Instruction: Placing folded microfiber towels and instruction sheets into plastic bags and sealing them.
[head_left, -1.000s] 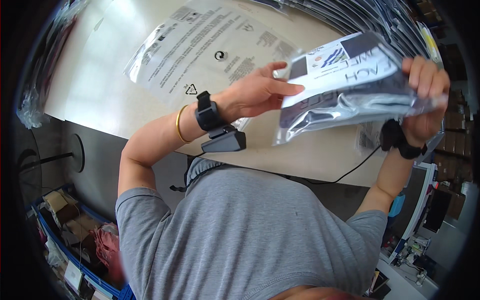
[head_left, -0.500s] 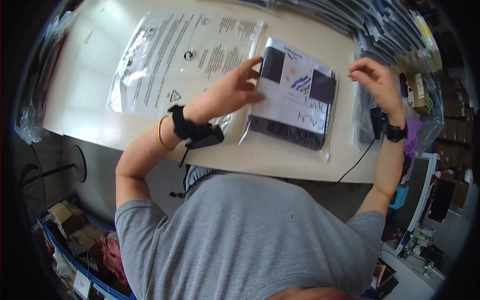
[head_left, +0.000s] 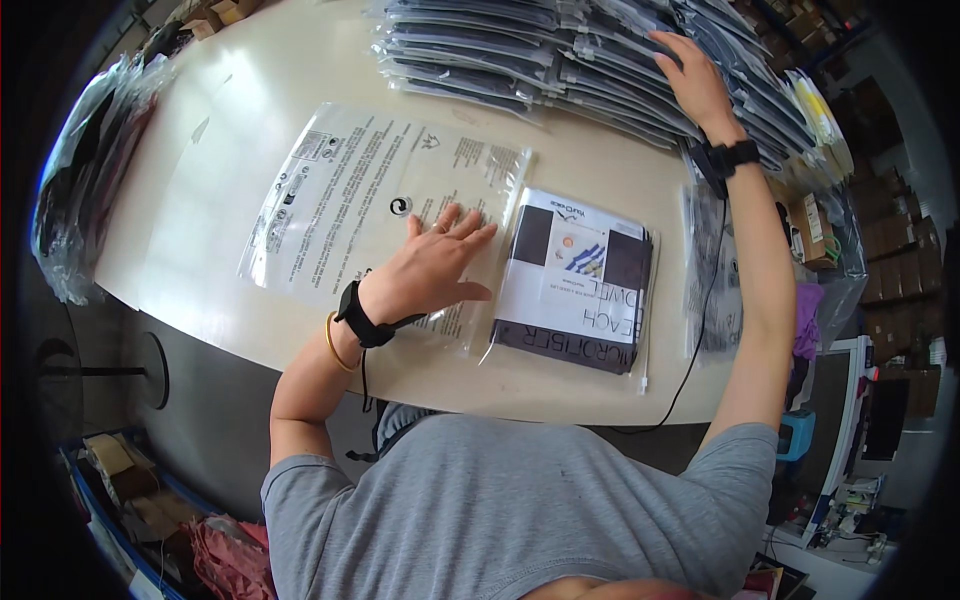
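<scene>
My left hand (head_left: pixel 430 268) lies with spread fingers on a flat, clear plastic bag (head_left: pixel 340 205) with black print. Just right of that bag, a folded dark towel in a clear slider-zip bag (head_left: pixel 575 275) rests on the table, a white printed sheet showing on its front. Neither hand touches the bagged towel. My right hand (head_left: pixel 703 92) reaches far over the stacked bagged packs (head_left: pixel 625 95) at the back right. Its fingers are apart, with nothing seen in them; whether the fingertips touch a pack I cannot tell.
More stacked packs (head_left: pixel 465 65) line the table's far edge. Clear bags (head_left: pixel 708 310) lie under my right forearm, near a black cable (head_left: pixel 690 375). Plastic-wrapped items (head_left: pixel 95 180) stand at the left edge. A blue-rimmed bin (head_left: pixel 150 500) sits below, left.
My right hand has moved away from beside the bagged towel to the far stacks. My left hand has left the towel's edge and come down flat on the clear bag. The view has shifted.
</scene>
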